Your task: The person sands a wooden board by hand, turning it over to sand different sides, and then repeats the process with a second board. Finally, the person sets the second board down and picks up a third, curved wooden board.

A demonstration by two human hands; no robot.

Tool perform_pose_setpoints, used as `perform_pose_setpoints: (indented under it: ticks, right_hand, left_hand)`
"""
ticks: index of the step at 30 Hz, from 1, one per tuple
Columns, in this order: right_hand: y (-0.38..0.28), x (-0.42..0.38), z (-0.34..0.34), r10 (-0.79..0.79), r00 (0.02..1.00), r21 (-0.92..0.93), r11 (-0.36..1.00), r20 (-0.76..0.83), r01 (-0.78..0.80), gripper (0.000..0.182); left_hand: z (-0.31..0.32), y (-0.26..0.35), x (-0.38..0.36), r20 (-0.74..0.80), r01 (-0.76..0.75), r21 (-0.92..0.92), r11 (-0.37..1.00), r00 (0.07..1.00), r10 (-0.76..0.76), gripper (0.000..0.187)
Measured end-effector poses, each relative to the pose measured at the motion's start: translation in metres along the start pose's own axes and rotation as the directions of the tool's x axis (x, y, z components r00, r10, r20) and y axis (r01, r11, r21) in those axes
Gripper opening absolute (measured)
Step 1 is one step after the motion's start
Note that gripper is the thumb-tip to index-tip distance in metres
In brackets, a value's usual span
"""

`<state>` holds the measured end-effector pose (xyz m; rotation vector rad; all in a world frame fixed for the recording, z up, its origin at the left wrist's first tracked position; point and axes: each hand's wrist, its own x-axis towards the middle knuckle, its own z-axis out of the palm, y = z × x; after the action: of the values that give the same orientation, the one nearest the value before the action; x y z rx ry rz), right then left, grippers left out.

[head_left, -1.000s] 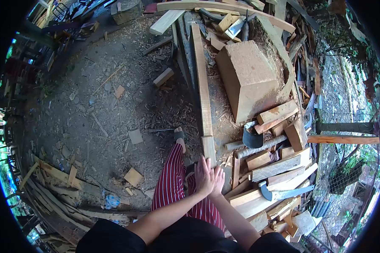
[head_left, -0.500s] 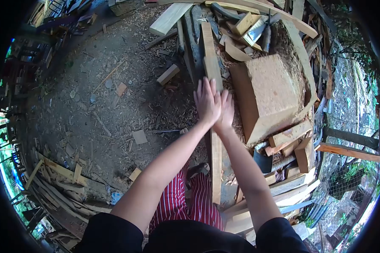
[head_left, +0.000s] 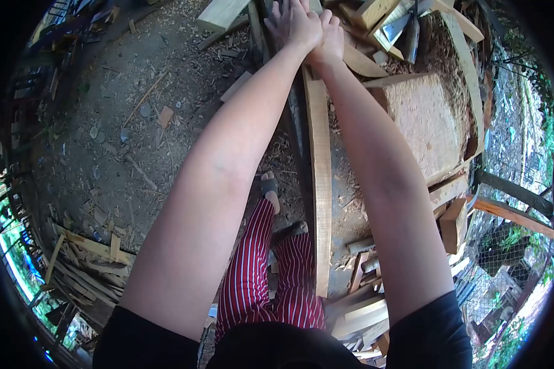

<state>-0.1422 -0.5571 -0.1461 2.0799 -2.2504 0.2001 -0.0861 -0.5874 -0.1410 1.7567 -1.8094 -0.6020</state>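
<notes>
A long pale wooden strip (head_left: 322, 184) runs away from me along the edge of the bench. At the top of the view, my left hand (head_left: 297, 26) and my right hand (head_left: 329, 38) lie side by side and overlap over the strip's far part. Both press down on a wooden block, now mostly hidden beneath them. My left fingers reach forward, while the right ones are bent. Both arms are stretched nearly straight.
A large squared timber block (head_left: 425, 123) stands right of the strip, with offcuts (head_left: 452, 224) beside it. A tool with a dark handle (head_left: 412, 40) lies at upper right. Shavings cover the ground (head_left: 184, 80) at left. My sandalled foot (head_left: 269, 187) is beside the bench.
Both hands have slid forward along the strip, away from my body, and the arms have straightened. The wooden block seen ahead of the hands earlier is now mostly hidden.
</notes>
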Motion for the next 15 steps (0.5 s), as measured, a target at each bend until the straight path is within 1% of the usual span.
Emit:
perform_pose_setpoints:
  ticks: [1, 2, 3, 4, 5, 7, 9, 11, 13, 15]
  right_hand:
    - [-0.001, -0.007, -0.003, 0.000, 1.000, 0.003, 1.000, 0.001, 0.000, 0.054]
    - [-0.004, -0.012, -0.007, 0.012, 1.000, 0.016, 1.000, -0.026, -0.012, 0.050]
    - [-0.008, -0.018, -0.009, 0.025, 0.998, 0.033, 0.999, -0.051, -0.024, 0.047]
    - [-0.010, -0.035, -0.012, 0.018, 0.996, 0.028, 0.999, -0.087, -0.015, 0.039]
    - [-0.011, -0.054, -0.016, 0.021, 0.996, 0.027, 0.999, -0.091, -0.019, 0.039]
    - [-0.010, -0.095, -0.028, 0.049, 0.999, 0.130, 0.990, -0.011, -0.047, 0.037]
    - [-0.011, -0.142, -0.019, 0.051, 0.997, 0.103, 0.994, -0.059, -0.044, 0.037]
    - [-0.015, -0.195, -0.032, 0.015, 0.992, 0.039, 0.999, -0.127, -0.010, 0.037]
    - [-0.018, -0.249, -0.047, 0.017, 0.999, 0.055, 0.998, -0.034, -0.015, 0.036]
    - [-0.020, -0.307, -0.067, 0.025, 1.000, 0.078, 0.997, 0.017, -0.027, 0.037]
  left_hand:
    - [-0.001, 0.001, -0.007, 0.008, 0.023, -0.015, 1.000, 1.000, -0.022, 0.065]
    - [-0.006, 0.004, -0.008, 0.004, 0.039, -0.028, 0.999, 0.999, -0.039, 0.065]
    - [-0.003, -0.003, -0.014, -0.024, 0.000, -0.082, 0.997, 1.000, -0.002, 0.059]
    - [-0.001, -0.010, -0.027, -0.048, -0.033, -0.084, 0.996, 0.998, 0.029, 0.060]
    - [0.003, -0.014, -0.043, -0.070, -0.068, -0.091, 0.994, 0.996, 0.062, 0.061]
    - [-0.008, -0.012, -0.088, -0.017, -0.039, -0.115, 0.993, 0.999, 0.038, 0.060]
    - [-0.016, -0.014, -0.138, 0.010, -0.022, -0.119, 0.993, 1.000, 0.023, 0.060]
    - [-0.023, -0.019, -0.193, 0.011, -0.050, -0.117, 0.992, 0.999, 0.052, 0.059]
    - [-0.037, -0.016, -0.252, 0.045, -0.041, -0.078, 0.996, 0.998, 0.045, 0.059]
    - [-0.043, -0.021, -0.311, 0.032, -0.100, -0.113, 0.989, 0.994, 0.104, 0.059]
